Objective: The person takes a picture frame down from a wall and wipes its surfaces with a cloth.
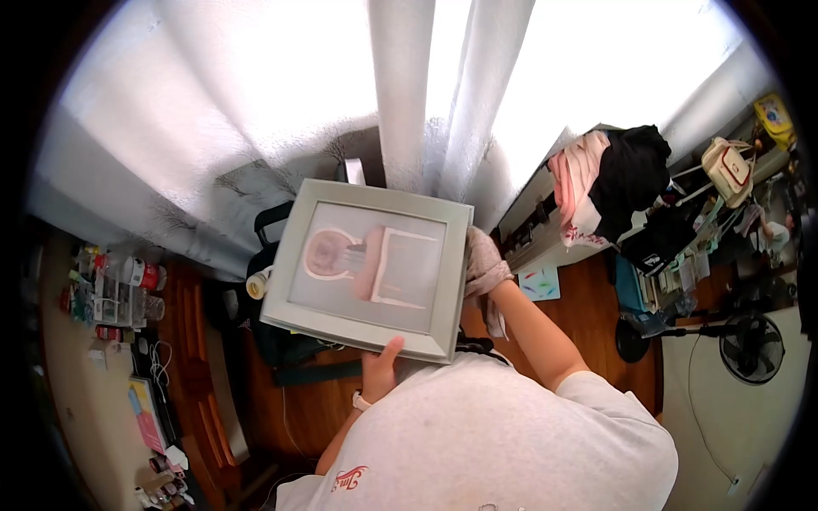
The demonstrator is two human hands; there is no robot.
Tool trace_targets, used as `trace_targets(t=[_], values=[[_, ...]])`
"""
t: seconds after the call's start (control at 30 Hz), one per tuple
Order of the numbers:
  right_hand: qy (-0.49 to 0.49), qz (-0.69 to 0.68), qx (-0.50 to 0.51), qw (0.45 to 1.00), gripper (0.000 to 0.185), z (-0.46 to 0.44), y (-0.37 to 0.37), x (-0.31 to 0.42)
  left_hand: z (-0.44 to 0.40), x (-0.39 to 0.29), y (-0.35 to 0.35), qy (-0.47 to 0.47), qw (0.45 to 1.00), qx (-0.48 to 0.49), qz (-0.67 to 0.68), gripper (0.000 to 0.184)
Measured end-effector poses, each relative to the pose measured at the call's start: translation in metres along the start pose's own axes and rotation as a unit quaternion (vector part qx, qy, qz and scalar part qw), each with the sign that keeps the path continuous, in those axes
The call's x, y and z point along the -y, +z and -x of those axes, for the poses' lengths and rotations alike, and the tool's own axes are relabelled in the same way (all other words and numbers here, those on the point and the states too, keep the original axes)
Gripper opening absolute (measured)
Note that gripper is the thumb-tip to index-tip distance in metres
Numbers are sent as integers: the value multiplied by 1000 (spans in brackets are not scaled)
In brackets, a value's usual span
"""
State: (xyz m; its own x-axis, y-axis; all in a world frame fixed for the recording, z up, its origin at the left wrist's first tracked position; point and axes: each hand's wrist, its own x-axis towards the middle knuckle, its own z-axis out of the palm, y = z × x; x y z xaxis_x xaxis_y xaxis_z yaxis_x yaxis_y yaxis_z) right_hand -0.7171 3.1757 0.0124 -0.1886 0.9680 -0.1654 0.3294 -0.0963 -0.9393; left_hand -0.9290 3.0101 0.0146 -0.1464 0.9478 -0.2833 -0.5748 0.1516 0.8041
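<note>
A framed picture (368, 265) with a pale grey-green border is held up in front of my chest, tilted. Its print shows a pink round-backed chair lying sideways. My left hand (381, 371) grips the lower edge, thumb on the front of the border and the other fingers hidden behind. At the right side of the frame is my right hand (501, 284), mostly covered by a greyish-pink cloth (484, 262). The cloth is bunched in this hand against the frame's edge, and one end hangs down. Most of the right fingers are hidden.
White curtains (400, 94) hang ahead. A dark green chair (315, 372) stands behind the picture. At right, pink and black clothes (630, 179) lie over a cabinet, with a black fan (750, 347) nearby. A cluttered desk (85, 383) runs along the left.
</note>
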Motion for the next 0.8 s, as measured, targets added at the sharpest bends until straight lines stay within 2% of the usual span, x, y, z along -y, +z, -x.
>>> trace_targets(t=[0.03,0.07,0.1,0.13,0.17,0.23,0.27,0.33,0.37,0.4,0.5,0.57,0.6,0.67,0.7,0.73,0.8], values=[[-47,-8,-32,998,34,-8,-4,-7,1,0,2,-88,995,22,29,39],[-89,83,-58,991,29,-5,-8,13,0,-1,4,-175,982,46,58,40],[-125,174,-91,972,24,-1,-13,34,-1,-3,6,-197,978,61,35,40],[-128,174,-93,972,24,-15,-11,18,-4,-7,10,-195,978,63,34,40],[-118,60,-107,985,21,-35,-7,-16,-5,-9,14,-199,977,76,11,40],[-104,-54,-117,986,18,-49,-2,-35,-4,-14,23,-193,976,100,-21,39],[-86,-2,-142,986,18,-53,1,-40,-6,-14,24,-194,976,97,-20,39],[-66,50,-163,983,19,-55,2,-43,-10,-14,24,-293,952,64,-62,38],[-100,213,-154,960,18,-49,0,-30,-10,-22,27,-320,941,67,-84,41],[-132,370,-143,908,17,-46,-1,-22,-9,-26,25,-321,941,66,-86,41],[-139,360,-116,915,14,-54,-2,-34,-16,-37,-16,-380,898,219,-25,48],[-147,348,-132,916,13,-57,-2,-35,-18,-73,-51,-367,906,208,-26,50],[-150,334,-148,919,14,-58,-2,-35,-21,-97,-71,-356,917,171,-52,55],[-136,328,-131,926,16,-58,-4,-39,-27,-118,-130,-233,967,47,-93,56],[-121,326,-112,931,18,-58,-5,-41,-25,-136,-125,-143,971,19,-189,59],[-119,324,-114,932,18,-57,-5,-42,-36,-135,-135,-66,971,22,-231,63],[-105,283,-91,949,20,-51,-6,-43,-48,-149,-111,-7,987,103,-125,74]])
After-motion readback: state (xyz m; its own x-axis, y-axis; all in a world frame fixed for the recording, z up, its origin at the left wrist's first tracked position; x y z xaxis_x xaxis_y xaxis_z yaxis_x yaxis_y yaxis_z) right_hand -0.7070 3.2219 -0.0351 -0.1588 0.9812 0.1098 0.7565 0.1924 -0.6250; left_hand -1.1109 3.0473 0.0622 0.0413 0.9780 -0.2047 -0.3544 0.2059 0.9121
